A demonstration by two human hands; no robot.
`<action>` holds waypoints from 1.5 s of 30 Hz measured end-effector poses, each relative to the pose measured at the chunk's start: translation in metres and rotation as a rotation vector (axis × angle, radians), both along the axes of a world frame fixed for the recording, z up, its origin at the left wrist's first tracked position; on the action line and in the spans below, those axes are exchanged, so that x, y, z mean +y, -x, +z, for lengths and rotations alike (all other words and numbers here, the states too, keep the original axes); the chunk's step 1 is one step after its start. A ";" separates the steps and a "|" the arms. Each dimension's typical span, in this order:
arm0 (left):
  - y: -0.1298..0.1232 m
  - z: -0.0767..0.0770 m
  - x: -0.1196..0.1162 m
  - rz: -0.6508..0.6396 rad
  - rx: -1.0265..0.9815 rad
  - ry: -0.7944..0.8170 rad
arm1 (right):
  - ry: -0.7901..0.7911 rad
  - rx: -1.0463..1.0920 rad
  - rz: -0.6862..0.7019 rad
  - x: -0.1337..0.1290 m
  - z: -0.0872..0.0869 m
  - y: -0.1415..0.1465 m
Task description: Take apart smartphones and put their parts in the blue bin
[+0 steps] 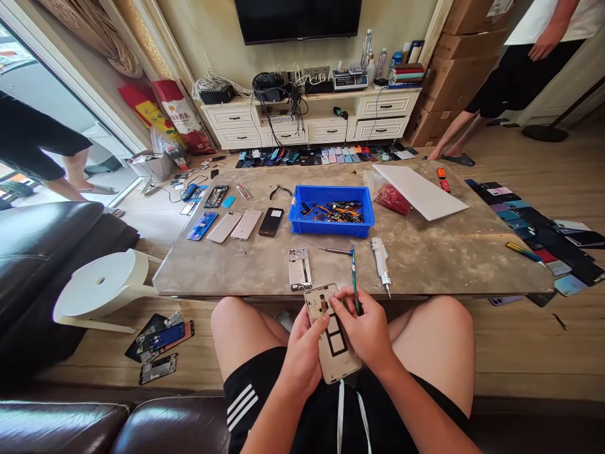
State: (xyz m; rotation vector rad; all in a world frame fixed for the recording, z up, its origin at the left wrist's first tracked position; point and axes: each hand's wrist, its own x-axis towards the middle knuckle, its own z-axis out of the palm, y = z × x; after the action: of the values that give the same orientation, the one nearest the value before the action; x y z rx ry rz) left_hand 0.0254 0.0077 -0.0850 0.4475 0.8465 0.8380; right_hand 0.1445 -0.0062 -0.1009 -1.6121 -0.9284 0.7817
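A beige phone back cover (347,362), its inner side up, is held tilted above my lap. My left hand (303,347) is closed round its left edge, thumb on the inner face. My right hand (366,325) is closed on a thin blue-green tool (353,271) that points up and away, while its fingertips touch the cover's upper right part. Beyond the cover, an opened phone frame (299,270) lies at the table's near edge. A thin screwdriver (336,250) and a white electric screwdriver (380,261) lie to its right.
On the table (255,265) stand a blue bin (331,228) of small parts, a row of phones (246,225), pliers (280,191) and a white foam sheet (420,189). A white stool (101,280) is at left. Two other people's legs show at the left and right edges.
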 end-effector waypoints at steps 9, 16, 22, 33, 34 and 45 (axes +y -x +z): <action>0.002 0.001 -0.005 0.036 0.039 -0.120 | -0.021 -0.069 0.158 -0.013 0.014 0.005; 0.004 -0.001 -0.011 0.046 0.029 -0.170 | -0.074 -0.195 0.157 -0.013 0.010 0.007; 0.003 0.000 -0.014 0.074 -0.017 -0.114 | -0.074 -0.147 0.109 -0.016 0.003 0.012; 0.023 -0.010 -0.002 0.153 -0.001 0.026 | -0.119 -0.098 -0.099 -0.003 0.005 -0.007; 0.027 -0.012 -0.002 0.163 0.015 0.059 | -0.134 -0.123 -0.134 0.004 0.006 -0.016; 0.058 -0.011 -0.009 0.371 0.136 0.185 | 0.081 -0.390 -0.125 0.182 0.006 -0.121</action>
State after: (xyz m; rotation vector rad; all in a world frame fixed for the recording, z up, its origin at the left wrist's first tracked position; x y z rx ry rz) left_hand -0.0323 -0.0015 -0.0958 0.1863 1.1440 1.0659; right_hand 0.2653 0.1756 -0.0954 -1.9147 -1.0655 0.4287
